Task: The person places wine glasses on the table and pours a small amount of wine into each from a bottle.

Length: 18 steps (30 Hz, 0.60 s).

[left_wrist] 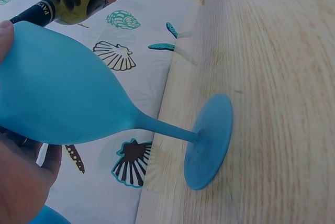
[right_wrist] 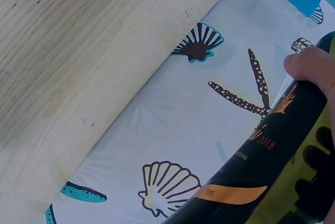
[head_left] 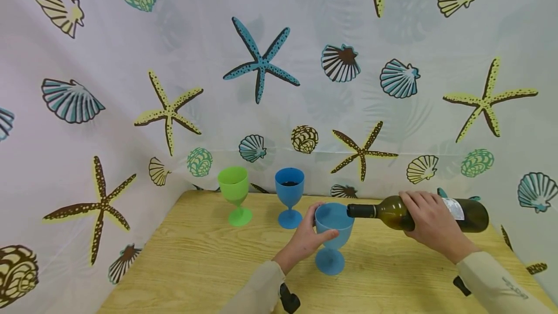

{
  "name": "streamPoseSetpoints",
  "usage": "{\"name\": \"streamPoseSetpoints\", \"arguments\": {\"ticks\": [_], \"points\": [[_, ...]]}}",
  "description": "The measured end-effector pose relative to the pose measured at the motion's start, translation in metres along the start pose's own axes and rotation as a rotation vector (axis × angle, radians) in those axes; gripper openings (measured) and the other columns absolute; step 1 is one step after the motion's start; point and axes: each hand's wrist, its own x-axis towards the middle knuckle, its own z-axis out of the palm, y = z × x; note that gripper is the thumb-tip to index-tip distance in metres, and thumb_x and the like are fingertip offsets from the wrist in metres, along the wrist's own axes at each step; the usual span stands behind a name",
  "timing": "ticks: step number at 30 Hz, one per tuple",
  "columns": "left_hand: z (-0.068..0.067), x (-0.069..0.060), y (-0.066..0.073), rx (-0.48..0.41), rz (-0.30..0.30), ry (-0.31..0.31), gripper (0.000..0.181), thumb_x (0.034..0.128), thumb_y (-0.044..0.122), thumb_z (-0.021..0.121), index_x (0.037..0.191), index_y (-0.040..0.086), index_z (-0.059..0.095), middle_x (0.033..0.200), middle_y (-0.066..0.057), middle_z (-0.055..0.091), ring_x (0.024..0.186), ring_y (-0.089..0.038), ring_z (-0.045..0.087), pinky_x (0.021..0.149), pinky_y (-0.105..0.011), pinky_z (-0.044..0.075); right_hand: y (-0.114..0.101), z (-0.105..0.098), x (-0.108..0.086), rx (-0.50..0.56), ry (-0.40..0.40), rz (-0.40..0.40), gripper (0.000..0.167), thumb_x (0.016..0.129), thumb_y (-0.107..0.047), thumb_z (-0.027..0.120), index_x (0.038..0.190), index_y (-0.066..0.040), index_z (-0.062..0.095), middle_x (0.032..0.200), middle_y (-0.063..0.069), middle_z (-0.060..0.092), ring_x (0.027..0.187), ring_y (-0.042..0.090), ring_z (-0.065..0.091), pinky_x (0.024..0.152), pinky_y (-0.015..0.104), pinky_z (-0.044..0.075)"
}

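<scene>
My left hand (head_left: 306,236) grips the bowl of a light blue plastic goblet (head_left: 334,236), whose foot stands on the table. In the left wrist view the goblet (left_wrist: 68,88) shows its bowl, stem and round foot. My right hand (head_left: 431,219) holds a dark green wine bottle (head_left: 392,212) lying nearly level, its neck at the goblet's rim. The label of the bottle (right_wrist: 251,156) fills the lower right of the right wrist view. Whether liquid is flowing I cannot tell.
Behind my left hand stand a darker blue goblet (head_left: 289,190) with dark liquid in it and a green goblet (head_left: 234,188). They share a wooden table (head_left: 196,256). A white curtain (head_left: 305,105) printed with shells and starfish hangs along its back and sides.
</scene>
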Motion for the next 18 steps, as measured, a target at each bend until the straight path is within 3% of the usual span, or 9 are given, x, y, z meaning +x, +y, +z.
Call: {"name": "streamPoseSetpoints", "arguments": {"ticks": [13,18], "points": [[0.000,0.000,0.003,-0.001,-0.010,-0.006,0.074,0.0888,0.030,0.068,0.147,0.013,0.026,0.142,-0.013,0.038,0.129,-0.033,0.040,0.099,-0.051,0.038,0.002,-0.003,0.004,-0.025,-0.031,-0.033,0.100,0.035,-0.028,0.097,0.118,0.007,0.054,0.104,0.021,0.060,0.093,0.038,0.055,0.079,0.053,0.045],[-0.002,-0.006,0.017,-0.004,-0.007,-0.022,0.073,0.0899,0.024,0.067,0.147,0.006,0.024,0.142,-0.018,0.037,0.129,-0.037,0.039,0.100,-0.052,0.038,0.002,-0.005,0.005,-0.035,-0.032,-0.048,0.101,0.033,-0.029,0.098,0.118,0.007,0.054,0.105,0.021,0.060,0.094,0.038,0.055,0.079,0.053,0.044]]}}
